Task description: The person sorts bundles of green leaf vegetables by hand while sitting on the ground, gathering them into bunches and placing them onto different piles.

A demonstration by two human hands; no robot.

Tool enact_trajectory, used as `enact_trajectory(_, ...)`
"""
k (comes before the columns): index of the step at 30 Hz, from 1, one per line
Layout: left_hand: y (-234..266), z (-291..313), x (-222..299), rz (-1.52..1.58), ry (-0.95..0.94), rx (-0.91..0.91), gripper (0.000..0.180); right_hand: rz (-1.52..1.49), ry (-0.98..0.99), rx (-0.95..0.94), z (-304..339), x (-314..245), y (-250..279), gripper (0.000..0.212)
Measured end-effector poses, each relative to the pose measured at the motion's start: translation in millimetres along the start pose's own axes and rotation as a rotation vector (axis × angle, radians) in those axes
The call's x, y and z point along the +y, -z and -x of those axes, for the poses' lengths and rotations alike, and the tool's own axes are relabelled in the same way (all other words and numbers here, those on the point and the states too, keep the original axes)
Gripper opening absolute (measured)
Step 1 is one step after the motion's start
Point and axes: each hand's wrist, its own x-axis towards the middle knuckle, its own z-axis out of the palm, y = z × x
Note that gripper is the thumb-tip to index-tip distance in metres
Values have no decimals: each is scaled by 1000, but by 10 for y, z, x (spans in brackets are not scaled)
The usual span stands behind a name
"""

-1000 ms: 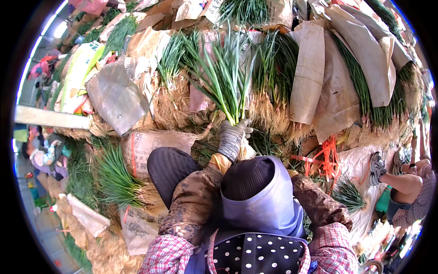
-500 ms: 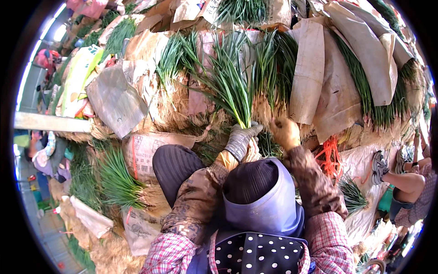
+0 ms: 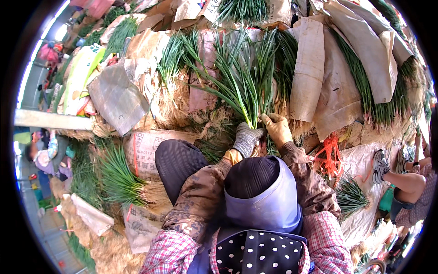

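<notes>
My left hand, in a grey glove with a yellow cuff, is closed around the lower stalks of a bunch of green onions. Their long leaves fan out away from me. My right hand, in a yellowish glove, is just right of it. Its thumb and finger pinch the base of more green onions, whose leaves overlap the held bunch. The stalks' lower ends are mostly hidden behind my left hand and my knee.
A row of root-on green onion bundles lies ahead, partly under brown paper sacking. Another bunch rests at my left. Red-orange twine hangs at my right, near a seated person's bare leg. A pale beam juts in at left.
My right hand has moved left and closer to my left hand, now pinching green onions. More leaves have come in beside the held bunch. My left hand keeps its grip.
</notes>
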Motion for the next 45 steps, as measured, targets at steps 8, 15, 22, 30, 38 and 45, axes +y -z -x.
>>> enact_trajectory(8,31,157,69,524,-24,-267,11,-934,-583,94,-119,326,-45,20)
enact_trajectory(15,122,278,130,512,126,-436,12,-842,-523,-186,-133,77,-14,25)
enact_trajectory(22,211,216,156,204,13,-195,17,676,-34,54,-152,796,9,19)
enact_trajectory(30,510,255,240,510,-331,-187,17,780,62,-250,143,1187,-9,30)
enact_trajectory(38,366,21,-9,453,-64,-73,23,585,248,72,-224,502,-147,23)
enact_trajectory(45,369,136,183,54,65,-126,26,-59,-37,-591,398,251,36,42)
